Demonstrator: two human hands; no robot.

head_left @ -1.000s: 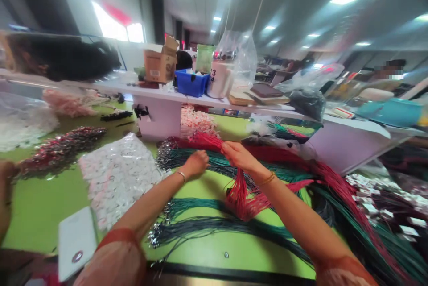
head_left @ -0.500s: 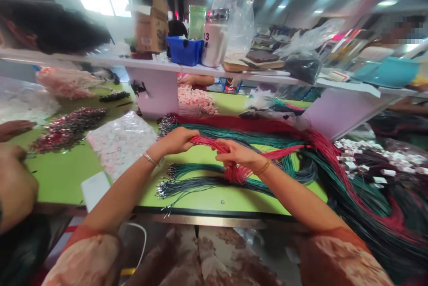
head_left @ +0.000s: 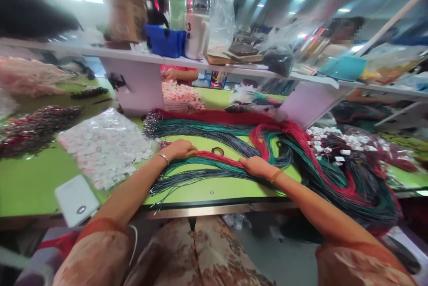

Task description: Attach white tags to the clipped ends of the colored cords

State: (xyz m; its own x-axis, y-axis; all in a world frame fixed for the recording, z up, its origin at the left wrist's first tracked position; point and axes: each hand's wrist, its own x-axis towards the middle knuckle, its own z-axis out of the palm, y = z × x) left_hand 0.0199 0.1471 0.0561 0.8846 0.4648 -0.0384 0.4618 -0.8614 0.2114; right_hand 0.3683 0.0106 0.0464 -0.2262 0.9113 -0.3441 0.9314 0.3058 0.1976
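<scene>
A bundle of red wires [head_left: 219, 157] runs taut between my two hands, low over the green table. My left hand [head_left: 182, 149] is closed around its left part, near the tipped ends. Further right, my right hand [head_left: 257, 167] grips the same bundle with the fingers wrapped round it. Just in front of it lie green wires [head_left: 182, 164] and dark grey wires [head_left: 187, 180], with metal tips at the left. Behind my hands stretch longer rows of red wires [head_left: 217, 118], green wires [head_left: 194, 125] and grey wires [head_left: 203, 133]. A roll of tape [head_left: 218, 151] sits beyond the held bundle.
A clear bag of white parts [head_left: 107, 147] and a white power bank [head_left: 76, 200] lie to the left. Wires with white connectors [head_left: 337, 145] pile up at the right. A shelf [head_left: 133, 55] crosses behind, bearing a blue bin [head_left: 165, 41] and a mug [head_left: 196, 34]. Another person's hand [head_left: 172, 74] shows beyond.
Both hands have lowered the red bundle toward the table, and my right hand has slid to the right along it. The bunched red loop is now drawn straight. The view has shifted right.
</scene>
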